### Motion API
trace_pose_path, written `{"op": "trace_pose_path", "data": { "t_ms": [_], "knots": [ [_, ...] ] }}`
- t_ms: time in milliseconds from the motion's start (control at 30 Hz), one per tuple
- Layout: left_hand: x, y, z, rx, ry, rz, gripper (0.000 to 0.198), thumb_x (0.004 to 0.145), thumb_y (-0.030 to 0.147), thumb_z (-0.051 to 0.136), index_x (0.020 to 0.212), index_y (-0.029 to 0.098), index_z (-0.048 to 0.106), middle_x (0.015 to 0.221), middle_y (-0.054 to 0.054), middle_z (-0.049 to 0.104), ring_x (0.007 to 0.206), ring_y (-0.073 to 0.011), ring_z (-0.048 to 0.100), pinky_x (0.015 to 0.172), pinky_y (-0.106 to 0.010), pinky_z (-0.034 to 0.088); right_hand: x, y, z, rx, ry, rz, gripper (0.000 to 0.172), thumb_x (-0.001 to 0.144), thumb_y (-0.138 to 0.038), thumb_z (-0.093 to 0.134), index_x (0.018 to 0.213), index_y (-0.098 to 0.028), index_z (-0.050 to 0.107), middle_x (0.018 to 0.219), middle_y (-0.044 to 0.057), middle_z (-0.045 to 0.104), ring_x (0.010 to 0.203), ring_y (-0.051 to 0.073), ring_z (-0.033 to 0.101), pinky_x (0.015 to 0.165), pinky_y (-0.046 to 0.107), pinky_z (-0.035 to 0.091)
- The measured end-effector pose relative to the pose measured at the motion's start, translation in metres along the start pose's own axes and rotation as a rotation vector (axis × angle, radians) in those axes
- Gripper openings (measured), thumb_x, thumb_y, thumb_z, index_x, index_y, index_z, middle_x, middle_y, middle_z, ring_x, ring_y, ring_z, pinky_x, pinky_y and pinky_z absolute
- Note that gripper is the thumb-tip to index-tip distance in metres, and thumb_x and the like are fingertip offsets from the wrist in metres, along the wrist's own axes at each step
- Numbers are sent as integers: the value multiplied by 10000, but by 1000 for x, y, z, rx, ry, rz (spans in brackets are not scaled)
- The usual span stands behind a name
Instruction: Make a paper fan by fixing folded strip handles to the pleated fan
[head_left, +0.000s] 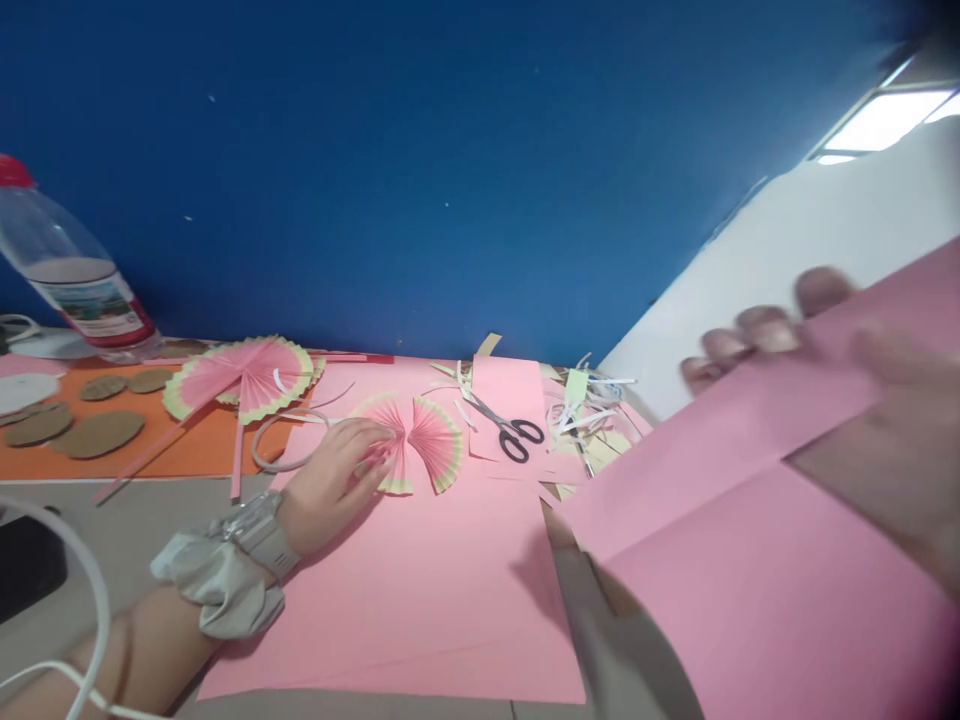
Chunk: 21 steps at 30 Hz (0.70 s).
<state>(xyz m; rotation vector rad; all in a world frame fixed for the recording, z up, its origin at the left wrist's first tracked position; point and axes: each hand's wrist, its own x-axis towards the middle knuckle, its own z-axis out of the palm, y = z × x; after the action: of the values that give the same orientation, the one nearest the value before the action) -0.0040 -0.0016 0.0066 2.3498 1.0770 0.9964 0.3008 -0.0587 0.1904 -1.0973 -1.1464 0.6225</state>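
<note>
Pleated fan (437,446) at the fingertips of the left hand (337,482); right hand (892,420) holds a raised pink sheet (750,570).
Left fingers close together, reaching over the fan's left part; cannot tell whether they grip it. Right fingers clamped on the raised pink sheet, well right of the fan. Fan lies on a flat pink sheet (450,590); scissors (505,425) right of fan, second fan (259,370) left.

An orange paper sheet (195,455) covers the far left of a grey surface (135,535); a large pink sheet (435,590) spans its middle, and a black object (28,572) rests near left.
</note>
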Motion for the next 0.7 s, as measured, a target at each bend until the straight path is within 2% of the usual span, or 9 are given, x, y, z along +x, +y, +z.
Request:
{"op": "trace_pose_path", "data": {
  "t_ms": [33, 67, 167, 200, 267, 333, 433, 567, 700],
  "knots": [
    [0, 4, -1, -55, 6, -24, 288, 910, 274, 463, 1171, 173, 531, 1180, -116, 580, 1165, -256, 493, 1022, -451, 392, -5, 8, 18, 219, -6, 66, 345, 895, -233, 366, 859, -329, 696, 773, 30, 540, 694, 147, 544, 666, 334, 454],
    [0, 10, -3, -129, 8, -66, 307, 917, 294, 452, 1192, 178, 522, 1197, -117, 575, 1165, -257, 501, 1004, -445, 414, -11, 17, 34, 358, -75, 96, 334, 909, -262, 364, 899, -315, 693, 772, 25, 548, 704, 143, 556, 666, 314, 470],
    [2, 31, -10, -506, -94, -193, 368, 952, 382, 362, 1246, 199, 485, 1269, -110, 554, 1166, -244, 532, 910, -391, 504, -32, 47, 74, 566, -277, 241, 354, 952, -313, 319, 1024, -303, 665, 811, 9, 621, 787, 146, 611, 765, 304, 502],
    [3, 39, -12, -610, -177, -201, 377, 942, 413, 383, 1230, 200, 502, 1278, -106, 557, 1183, -246, 528, 917, -384, 505, -39, 56, 83, 609, -383, 292, 375, 960, -335, 296, 1047, -288, 658, 851, 19, 648, 844, 169, 629, 824, 344, 500],
    [4, 52, -15, -643, -258, -233, 424, 862, 427, 557, 1219, 203, 515, 1272, -90, 573, 1213, -246, 504, 969, -371, 471, -49, 71, 97, 665, -482, 401, 370, 968, -335, 290, 1085, -276, 636, 914, 25, 678, 926, 193, 638, 890, 388, 482],
    [6, 63, -17, -611, -296, -233, 445, 804, 410, 645, 1183, 198, 545, 1216, -83, 606, 1142, -238, 549, 973, -375, 459, -55, 80, 105, 739, -551, 473, 369, 969, -365, 290, 1082, -269, 628, 942, 32, 690, 961, 206, 640, 932, 417, 461],
    [8, 73, -18, -639, -258, -202, 399, 789, 388, 670, 1132, 201, 585, 1148, -68, 637, 1075, -226, 576, 961, -371, 453, -60, 83, 111, 758, -618, 504, 376, 975, -384, 291, 1101, -262, 623, 975, 44, 693, 989, 209, 637, 959, 417, 446],
    [9, 79, -16, -886, -417, -321, 320, 826, 379, 627, 1070, 172, 622, 1051, -68, 677, 1002, -219, 619, 881, -341, 489, -65, 83, 115, 616, -597, 504, 384, 965, -429, 332, 1130, -233, 618, 980, 64, 690, 1004, 212, 628, 957, 390, 454],
    [6, 75, -10, -945, -390, -389, 277, 853, 395, 579, 975, 148, 604, 923, -61, 659, 869, -192, 621, 751, -297, 506, -66, 94, 112, 464, -570, 501, 414, 946, -481, 361, 1163, -221, 598, 1038, 88, 668, 1009, 234, 615, 894, 396, 487]
  ]
}}
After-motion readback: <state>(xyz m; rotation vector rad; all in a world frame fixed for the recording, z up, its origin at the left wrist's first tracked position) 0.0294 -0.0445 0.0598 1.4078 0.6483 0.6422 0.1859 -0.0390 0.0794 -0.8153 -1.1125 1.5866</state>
